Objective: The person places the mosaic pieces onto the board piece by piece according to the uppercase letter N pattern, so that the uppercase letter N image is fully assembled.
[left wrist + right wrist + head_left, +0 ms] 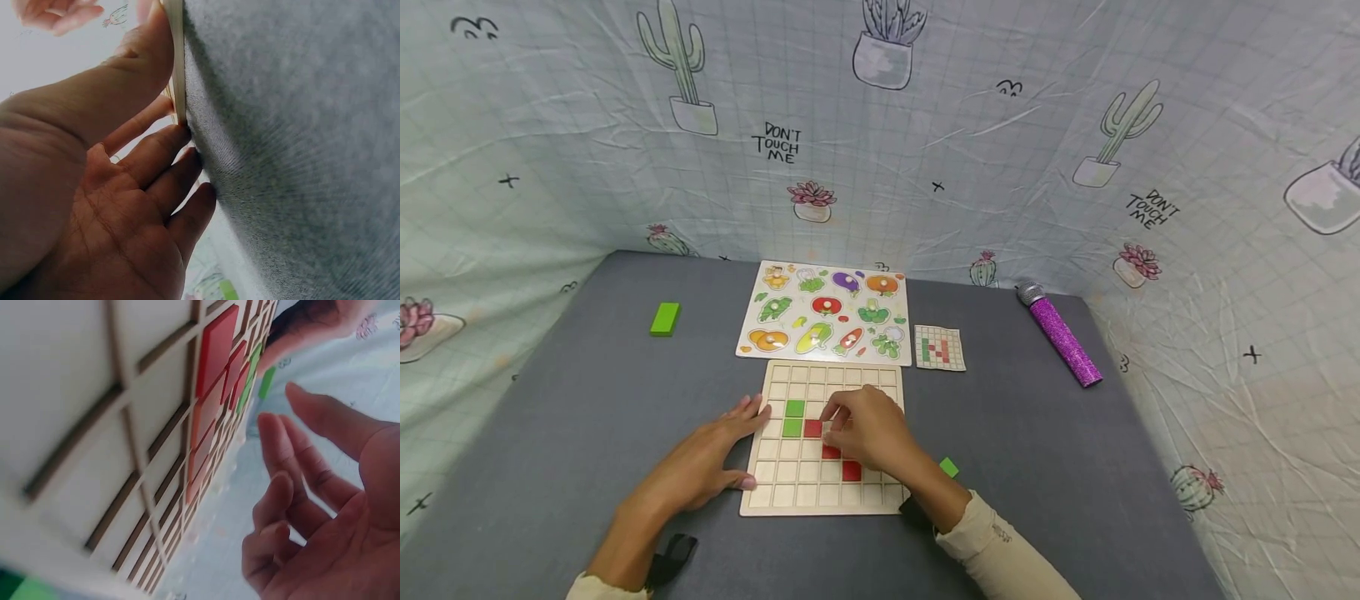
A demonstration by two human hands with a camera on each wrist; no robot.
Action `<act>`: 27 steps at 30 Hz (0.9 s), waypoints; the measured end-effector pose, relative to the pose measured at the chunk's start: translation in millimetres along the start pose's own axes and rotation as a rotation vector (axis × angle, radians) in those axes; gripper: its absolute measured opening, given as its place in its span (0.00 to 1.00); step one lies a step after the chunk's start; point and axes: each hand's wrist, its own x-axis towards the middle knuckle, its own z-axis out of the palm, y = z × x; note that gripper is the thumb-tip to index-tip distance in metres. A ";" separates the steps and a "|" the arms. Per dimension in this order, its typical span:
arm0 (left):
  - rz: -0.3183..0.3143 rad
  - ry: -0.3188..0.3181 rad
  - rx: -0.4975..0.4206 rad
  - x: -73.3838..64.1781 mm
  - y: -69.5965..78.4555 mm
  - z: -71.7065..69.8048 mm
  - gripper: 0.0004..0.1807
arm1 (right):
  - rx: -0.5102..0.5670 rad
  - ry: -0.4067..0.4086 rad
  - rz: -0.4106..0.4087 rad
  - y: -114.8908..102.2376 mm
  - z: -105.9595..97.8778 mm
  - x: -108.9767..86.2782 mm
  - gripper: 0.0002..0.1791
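Note:
A wooden grid board (782, 497) lies on the grey table. Two green square tiles (793, 427) sit one above the other in its cells. Red tiles (852, 472) run down to the right, and orange-red tiles (203, 447) show beside them in the right wrist view, hidden by the hand from the head. My left hand (703, 458) rests at the board's left side, thumb and fingertips at its edge. My right hand (872, 429) hovers close over the tiles, fingers bent and thumb apart from them, with nothing between them in the right wrist view.
Behind the board lies a vegetable picture puzzle (747, 321), with a small grid pattern card (953, 360) beside it. A green block (665, 319) is at back left, a purple glitter microphone (1067, 342) at right. Another green piece (950, 467) shows beside my right forearm.

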 end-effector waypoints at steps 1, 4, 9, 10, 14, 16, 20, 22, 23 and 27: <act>0.000 0.000 -0.001 0.0 0.1 0.1 0.55 | 0.016 -0.005 -0.009 2.8 -1.4 -3.0 0.07; -0.002 -0.003 -0.004 0.2 0.4 0.1 0.55 | 0.059 -0.015 -0.033 10.8 -6.7 -12.5 0.08; -0.005 -0.010 -0.009 0.8 1.2 -0.1 0.55 | 0.081 -0.003 -0.064 23.7 -15.4 -26.8 0.11; -0.005 -0.010 -0.009 0.9 1.4 -0.3 0.55 | 0.085 -0.003 -0.062 26.1 -16.9 -29.5 0.11; -0.006 -0.012 -0.007 0.8 1.9 -0.9 0.55 | 0.092 -0.003 -0.035 35.6 -22.5 -40.1 0.12; -0.005 -0.012 -0.007 0.8 2.0 -1.0 0.55 | 0.097 -0.003 -0.023 40.3 -25.1 -45.6 0.13; -0.003 -0.012 -0.001 1.3 2.1 -1.1 0.55 | 0.105 0.011 -0.017 50.5 -30.1 -57.0 0.15; -0.002 -0.012 0.001 1.4 2.1 -1.2 0.55 | 0.106 0.024 -0.014 56.0 -31.9 -62.5 0.16; -0.001 -0.013 0.001 1.3 2.1 -1.2 0.55 | 0.108 0.029 -0.011 58.9 -32.6 -64.9 0.16; -0.001 -0.011 -0.002 0.8 1.8 -1.5 0.55 | 0.112 0.040 0.009 70.0 -35.7 -72.9 0.17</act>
